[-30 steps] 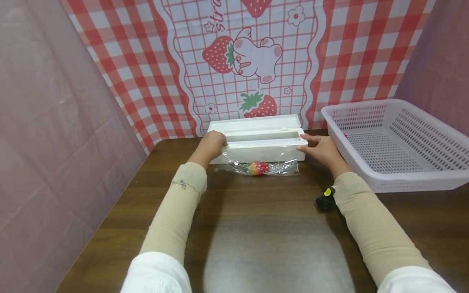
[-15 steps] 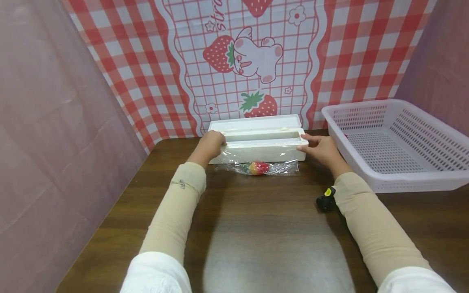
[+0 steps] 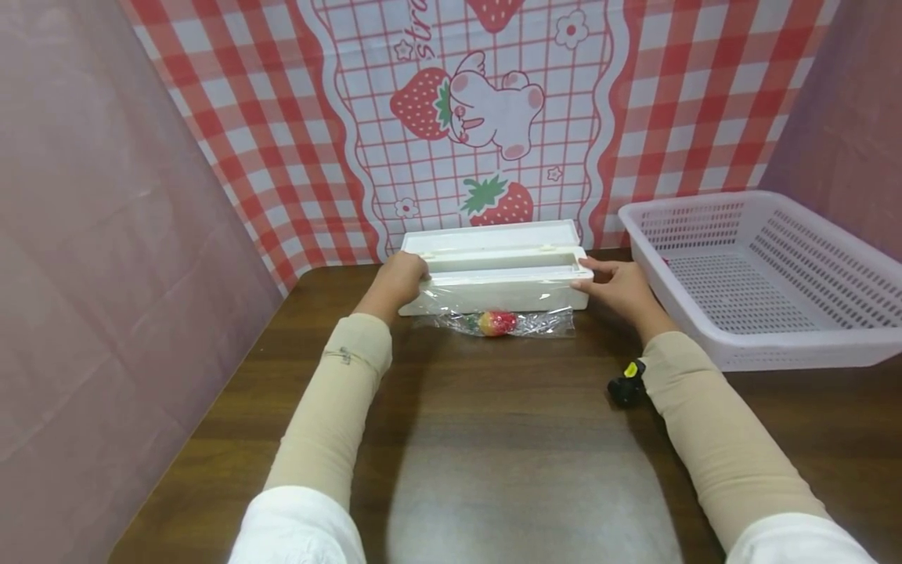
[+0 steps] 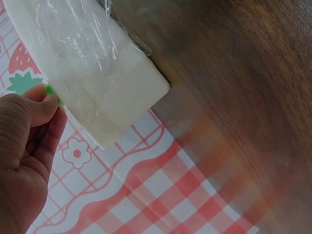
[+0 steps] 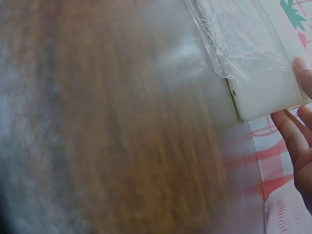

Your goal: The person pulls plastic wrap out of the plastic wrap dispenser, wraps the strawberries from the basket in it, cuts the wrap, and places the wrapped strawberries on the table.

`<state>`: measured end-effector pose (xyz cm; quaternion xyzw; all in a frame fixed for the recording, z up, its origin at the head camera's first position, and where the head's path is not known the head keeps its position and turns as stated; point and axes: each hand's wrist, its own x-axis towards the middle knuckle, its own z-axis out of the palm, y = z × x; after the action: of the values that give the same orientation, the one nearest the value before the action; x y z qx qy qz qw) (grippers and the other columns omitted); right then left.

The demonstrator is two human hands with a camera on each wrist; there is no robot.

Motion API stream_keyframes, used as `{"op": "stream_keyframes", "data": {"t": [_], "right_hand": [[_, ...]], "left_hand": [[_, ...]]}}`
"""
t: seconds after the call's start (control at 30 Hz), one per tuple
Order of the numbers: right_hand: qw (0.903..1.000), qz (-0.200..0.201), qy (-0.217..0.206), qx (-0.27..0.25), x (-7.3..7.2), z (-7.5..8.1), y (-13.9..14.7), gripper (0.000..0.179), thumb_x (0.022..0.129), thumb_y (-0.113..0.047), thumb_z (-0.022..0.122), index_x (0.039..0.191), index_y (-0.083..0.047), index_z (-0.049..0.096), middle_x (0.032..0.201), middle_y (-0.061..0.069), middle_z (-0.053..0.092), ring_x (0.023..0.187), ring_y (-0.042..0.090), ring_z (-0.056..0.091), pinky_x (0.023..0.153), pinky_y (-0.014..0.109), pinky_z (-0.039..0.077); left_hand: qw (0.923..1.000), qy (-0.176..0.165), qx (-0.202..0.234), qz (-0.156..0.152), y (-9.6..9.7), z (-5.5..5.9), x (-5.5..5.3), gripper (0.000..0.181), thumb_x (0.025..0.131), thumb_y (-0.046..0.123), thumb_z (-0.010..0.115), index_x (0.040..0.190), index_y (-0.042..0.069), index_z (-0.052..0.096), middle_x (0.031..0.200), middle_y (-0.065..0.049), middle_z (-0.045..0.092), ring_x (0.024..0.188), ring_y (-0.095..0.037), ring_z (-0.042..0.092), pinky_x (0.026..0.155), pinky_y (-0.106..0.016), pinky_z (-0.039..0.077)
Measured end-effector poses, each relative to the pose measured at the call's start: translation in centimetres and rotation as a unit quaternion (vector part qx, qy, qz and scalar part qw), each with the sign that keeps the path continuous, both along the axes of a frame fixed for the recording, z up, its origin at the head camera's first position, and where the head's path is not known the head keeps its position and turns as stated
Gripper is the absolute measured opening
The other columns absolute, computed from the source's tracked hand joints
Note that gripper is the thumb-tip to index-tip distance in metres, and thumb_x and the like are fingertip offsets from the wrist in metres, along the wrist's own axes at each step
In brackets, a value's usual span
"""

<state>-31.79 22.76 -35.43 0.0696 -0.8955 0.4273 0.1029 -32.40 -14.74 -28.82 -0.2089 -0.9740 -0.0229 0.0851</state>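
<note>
A long white cling film dispenser (image 3: 503,266) stands at the back of the table with its lid (image 3: 493,237) tipped back. Clear film (image 4: 78,34) hangs over its front. My left hand (image 3: 400,280) is at the dispenser's left end, pinching a small green slide cutter (image 4: 52,92) at the top edge between thumb and finger. My right hand (image 3: 620,291) grips the right end, thumb at the front edge and fingers around the end wall. In front lies a small red and yellow item (image 3: 497,323), covered by the film on the table; its kind is unclear.
A white slotted plastic basket (image 3: 810,337) stands to the right, close to my right hand. The brown wooden table (image 3: 521,439) spreads toward me. A checked strawberry-print cloth (image 3: 472,117) hangs right behind the dispenser. A black device (image 3: 625,385) is strapped at my right wrist.
My left hand has slid slightly left along the dispenser to its left end. My right hand, the film and the red and yellow item have stayed in place.
</note>
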Motion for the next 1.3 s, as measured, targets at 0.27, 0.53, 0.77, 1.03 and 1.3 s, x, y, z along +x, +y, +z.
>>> {"op": "stream_keyframes", "data": {"t": [0.27,0.53,0.77,1.03,1.3], "right_hand": [[1.0,-0.003,-0.004,0.0,0.0,0.0,0.0,0.067,0.084,-0.041,0.076,0.135,-0.004,0.056,0.127,0.025,0.059,0.106,0.028,0.06,0.078,0.025,0.053],[1.0,-0.002,-0.001,0.0,-0.1,0.0,0.0,0.066,0.084,-0.041,0.076,0.135,-0.005,0.057,0.128,0.024,0.058,0.104,0.027,0.06,0.072,0.016,0.049],[1.0,-0.003,0.001,-0.004,-0.1,-0.1,0.0,0.065,0.083,-0.041,0.077,0.134,-0.005,0.057,0.127,0.024,0.059,0.105,0.027,0.06,0.068,0.01,0.045],[1.0,-0.002,-0.001,-0.001,-0.1,-0.1,0.1,0.068,0.083,-0.044,0.076,0.135,-0.006,0.057,0.126,0.025,0.06,0.106,0.029,0.06,0.08,0.028,0.052],[1.0,-0.005,-0.003,-0.005,-0.1,-0.2,0.0,0.067,0.083,-0.043,0.076,0.135,-0.005,0.057,0.127,0.025,0.059,0.107,0.028,0.058,0.086,0.039,0.051]], "left_hand": [[0.9999,-0.003,-0.007,0.011,-0.3,0.2,0.3,0.017,0.085,0.003,0.068,0.1,0.005,0.077,0.103,-0.011,0.072,0.101,-0.032,0.065,0.094,-0.04,0.049],[0.9998,-0.004,-0.007,0.019,-0.7,0.2,0.2,0.019,0.084,0.001,0.069,0.101,0.006,0.077,0.104,-0.011,0.072,0.1,-0.033,0.064,0.092,-0.041,0.05],[0.9994,-0.008,0.002,0.032,-1.5,0.0,0.2,0.024,0.081,-0.006,0.066,0.1,0.005,0.077,0.103,-0.012,0.072,0.1,-0.032,0.064,0.092,-0.041,0.051],[0.9993,0.001,0.006,0.036,-2.0,-0.1,0.1,0.016,0.085,0.001,0.07,0.098,0.005,0.077,0.1,-0.014,0.072,0.096,-0.033,0.065,0.089,-0.042,0.052],[0.9994,0.009,0.001,0.033,-2.5,-0.2,0.2,0.016,0.084,0.0,0.07,0.097,0.005,0.077,0.099,-0.014,0.072,0.096,-0.033,0.065,0.09,-0.042,0.052]]}}
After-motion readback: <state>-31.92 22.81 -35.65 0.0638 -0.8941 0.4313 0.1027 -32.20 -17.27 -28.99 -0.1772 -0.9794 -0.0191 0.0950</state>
